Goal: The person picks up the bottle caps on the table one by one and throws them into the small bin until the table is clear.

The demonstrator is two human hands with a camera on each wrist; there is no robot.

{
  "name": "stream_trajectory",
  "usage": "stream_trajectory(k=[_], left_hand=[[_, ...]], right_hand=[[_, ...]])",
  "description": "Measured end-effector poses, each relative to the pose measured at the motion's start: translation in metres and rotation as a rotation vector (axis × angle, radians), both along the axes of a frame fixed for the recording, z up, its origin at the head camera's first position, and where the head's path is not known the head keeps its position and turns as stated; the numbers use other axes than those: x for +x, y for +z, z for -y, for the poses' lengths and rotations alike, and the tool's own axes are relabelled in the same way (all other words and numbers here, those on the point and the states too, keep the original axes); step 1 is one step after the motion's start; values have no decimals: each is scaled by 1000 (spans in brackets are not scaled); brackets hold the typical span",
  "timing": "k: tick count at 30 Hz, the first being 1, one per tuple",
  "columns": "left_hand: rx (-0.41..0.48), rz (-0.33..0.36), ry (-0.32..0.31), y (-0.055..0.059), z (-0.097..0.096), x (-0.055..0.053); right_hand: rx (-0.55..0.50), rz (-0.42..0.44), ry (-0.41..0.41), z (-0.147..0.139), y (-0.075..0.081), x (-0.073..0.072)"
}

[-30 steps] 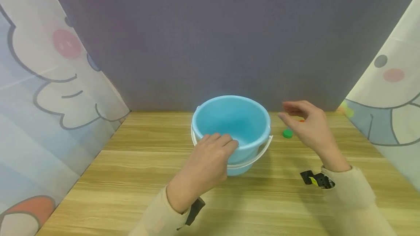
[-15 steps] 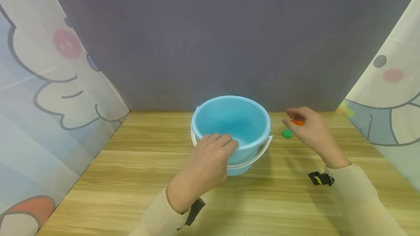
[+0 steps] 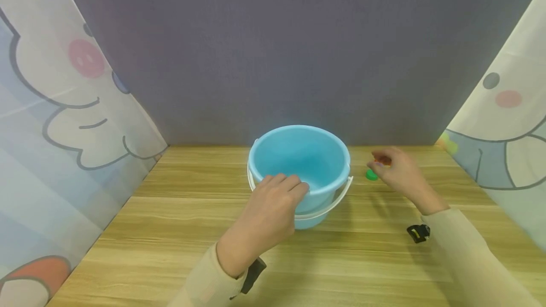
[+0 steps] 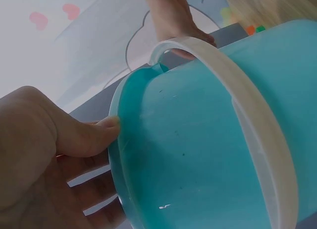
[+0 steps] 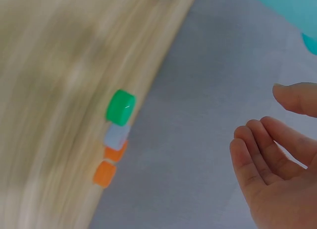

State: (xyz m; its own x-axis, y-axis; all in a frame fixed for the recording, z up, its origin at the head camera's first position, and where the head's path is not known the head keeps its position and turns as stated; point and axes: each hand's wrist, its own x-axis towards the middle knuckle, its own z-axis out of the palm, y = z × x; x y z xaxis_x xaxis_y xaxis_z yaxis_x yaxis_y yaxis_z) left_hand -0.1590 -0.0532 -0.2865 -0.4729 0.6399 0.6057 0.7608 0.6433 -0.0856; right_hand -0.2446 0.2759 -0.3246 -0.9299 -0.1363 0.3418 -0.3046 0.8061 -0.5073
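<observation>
The left hand [image 3: 273, 205] grips the near rim of the light blue bucket [image 3: 298, 148], its thumb on the outside and its fingers bent over the edge into the inside. The bucket stands at the middle of the wooden table [image 3: 170, 245], near the grey wall [image 3: 273, 51], and its white handle [image 4: 257, 115] hangs down across the front. To the bucket's right, well apart from it, the right hand [image 3: 400, 172] reaches out above the small caps with nothing in its hold; in its wrist view the thumb is parted from the fingers by a clear gap, and the fingers are lightly bent. The caps lie in a row on the table close to its far edge: a green cap [image 5: 120, 107] nearest the bucket, then a pale cap [image 5: 117, 136], then two orange caps [image 5: 104, 174], partly hidden by the right hand in the head view
</observation>
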Motion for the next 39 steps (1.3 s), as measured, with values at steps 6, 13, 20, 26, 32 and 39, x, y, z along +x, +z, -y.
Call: stream_trajectory(k=[6, 13, 20, 26, 32, 39], left_hand=[[3, 6, -2, 0, 0, 0], [7, -1, -4, -1, 0, 0], [3, -3, -1, -1, 0, 0], [7, -7, -4, -1, 0, 0], [8, -10, -1, -2, 0, 0], [7, -10, 0, -2, 1, 0]], right_hand=[[37, 25, 2, -5, -6, -8], [63, 128, 8, -11, -12, -16], [67, 187, 37, -18, -25, -23], [81, 192, 61, -21, -32, -29], [98, 196, 78, -24, -37, -33], [163, 182, 97, -25, -44, -40]])
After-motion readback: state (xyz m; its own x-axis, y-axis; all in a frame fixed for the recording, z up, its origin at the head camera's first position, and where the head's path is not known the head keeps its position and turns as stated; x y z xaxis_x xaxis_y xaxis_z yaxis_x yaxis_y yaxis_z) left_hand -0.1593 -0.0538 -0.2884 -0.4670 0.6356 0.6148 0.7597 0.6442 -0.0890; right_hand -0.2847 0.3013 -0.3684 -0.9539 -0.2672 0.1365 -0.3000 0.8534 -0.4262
